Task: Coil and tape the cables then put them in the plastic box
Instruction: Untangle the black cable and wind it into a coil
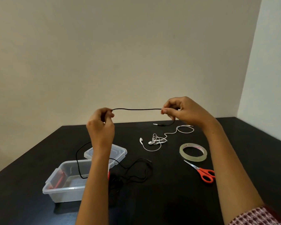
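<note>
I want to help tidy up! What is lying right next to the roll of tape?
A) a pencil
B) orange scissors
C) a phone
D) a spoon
B: the orange-handled scissors lie just in front of the clear tape roll.

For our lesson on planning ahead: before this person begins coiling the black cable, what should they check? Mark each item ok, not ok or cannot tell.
1. Hold secure: left grip and right grip each pinch the black cable, with a straight stretch between them: ok.
2. Loose length free of tangles: it lies in crossing loops on the table, one across the plastic box: not ok.
3. Tape roll at hand: ok.
4. Tape's free end findable: cannot tell.
5. Scissors beside the roll: ok.
6. Box open, lid off: ok.
</note>
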